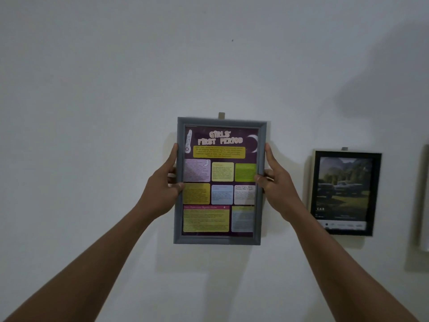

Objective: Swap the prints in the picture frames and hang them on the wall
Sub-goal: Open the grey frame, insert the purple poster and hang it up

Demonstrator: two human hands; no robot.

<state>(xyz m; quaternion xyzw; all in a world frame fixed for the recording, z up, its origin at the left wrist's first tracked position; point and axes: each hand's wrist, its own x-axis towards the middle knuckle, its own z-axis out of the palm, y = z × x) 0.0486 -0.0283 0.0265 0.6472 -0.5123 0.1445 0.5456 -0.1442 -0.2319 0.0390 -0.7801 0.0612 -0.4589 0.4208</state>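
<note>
A grey picture frame with a purple poster print of coloured text boxes is held upright against the white wall. My left hand grips its left edge and my right hand grips its right edge, thumbs on the front. A small hanger tab sticks up above the top edge. To the right, a black frame with a print of a car in a landscape hangs on the wall. A small dark nail or mark sits high on the wall above the grey frame.
The edge of another pale frame or panel shows at the far right. A shadow falls across the upper right wall. Bare white wall spreads to the left and above the grey frame.
</note>
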